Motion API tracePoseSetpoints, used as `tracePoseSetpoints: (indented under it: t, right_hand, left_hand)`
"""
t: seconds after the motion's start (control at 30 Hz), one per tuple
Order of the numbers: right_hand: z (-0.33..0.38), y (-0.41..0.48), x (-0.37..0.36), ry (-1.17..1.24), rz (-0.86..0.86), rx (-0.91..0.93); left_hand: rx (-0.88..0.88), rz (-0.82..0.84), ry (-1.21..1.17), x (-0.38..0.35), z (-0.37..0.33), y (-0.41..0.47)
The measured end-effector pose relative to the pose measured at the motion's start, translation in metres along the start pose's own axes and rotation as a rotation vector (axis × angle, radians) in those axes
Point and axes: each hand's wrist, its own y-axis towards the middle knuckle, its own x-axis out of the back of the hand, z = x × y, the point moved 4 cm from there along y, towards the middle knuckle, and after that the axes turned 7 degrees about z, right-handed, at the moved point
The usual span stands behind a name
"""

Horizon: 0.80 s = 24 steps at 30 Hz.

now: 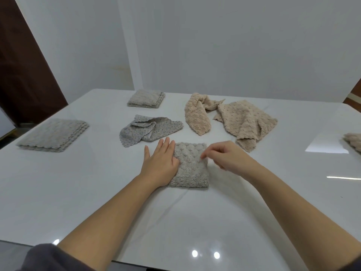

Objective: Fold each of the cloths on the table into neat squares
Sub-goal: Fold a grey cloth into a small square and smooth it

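Cloth [190, 169] folded square; left hand [160, 163] flat on it; right hand [224, 155] pinches edge.

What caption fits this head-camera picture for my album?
Left hand flat on a folded grey cloth, right hand at its edge.

Soft even light; ceiling glare on glossy table [205, 254]; edges perhaps warped.

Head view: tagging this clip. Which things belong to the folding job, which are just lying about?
Job: grey square, left hand, right hand; dotted grey cloth; twisted beige cloth; rumpled beige cloth; left folded cloth; far folded cloth; beige cloth at right edge; table.
Lying about: brown door.
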Motion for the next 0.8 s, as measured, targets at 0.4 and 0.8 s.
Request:
tracePoseSetpoints:
  t: [0.4,0.8]
  right_hand:
    - [0.003,0.036,-0.076,-0.745,0.052,-0.063]
    - [-0.011,0.035,-0.082,-0.753,-0.052,-0.015]
  left_hand:
    - [-0.096,-0.047,0.018,0.008,-0.003,-0.006]
    - [-0.091,-0.021,0.069,-0.004,-0.001,-0.002]
